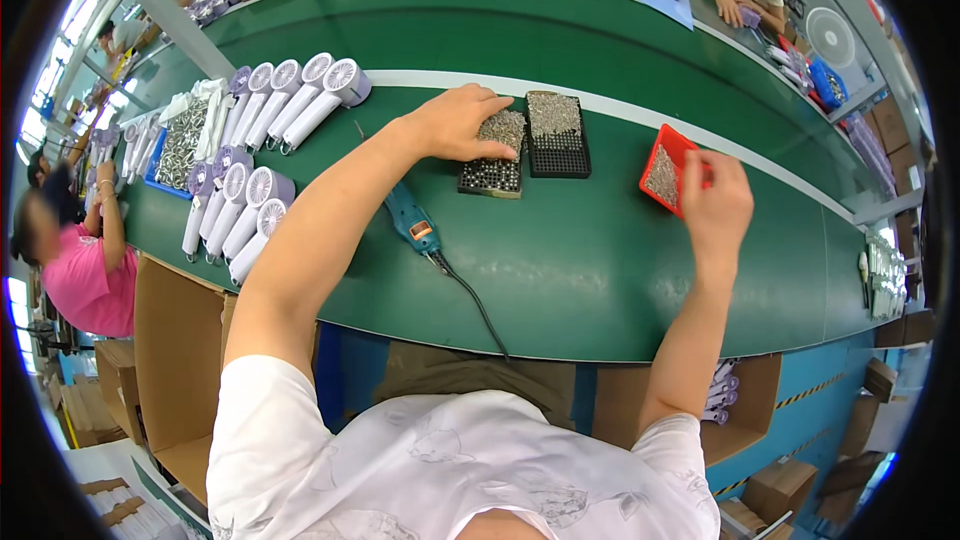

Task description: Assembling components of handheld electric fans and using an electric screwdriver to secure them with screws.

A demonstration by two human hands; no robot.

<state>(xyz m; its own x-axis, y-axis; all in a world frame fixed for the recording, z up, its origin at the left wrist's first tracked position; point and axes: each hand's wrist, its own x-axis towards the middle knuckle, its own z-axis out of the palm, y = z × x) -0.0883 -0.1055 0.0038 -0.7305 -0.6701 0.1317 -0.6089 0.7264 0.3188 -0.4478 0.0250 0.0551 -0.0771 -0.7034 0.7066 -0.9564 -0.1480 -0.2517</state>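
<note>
I have the left hand (464,126) at 12 o'clock, thumb and fingers apart over the left tray (490,191) of small metal pieces (503,127), where I'd press lightly. At 1 o'clock my right hand (719,196) curls at the red bin (675,143); from my station I can't tell whether its fingers clamp it, so I'd move gently.

Your bench top (570,280): smooth, glossy green.
You've got a red plastic tray (676,145), shiny little metal pieces (661,180), a black plastic-looking block (560,163), matt brown cardboard box (175,340), white cloth shirt (450,460).
</note>
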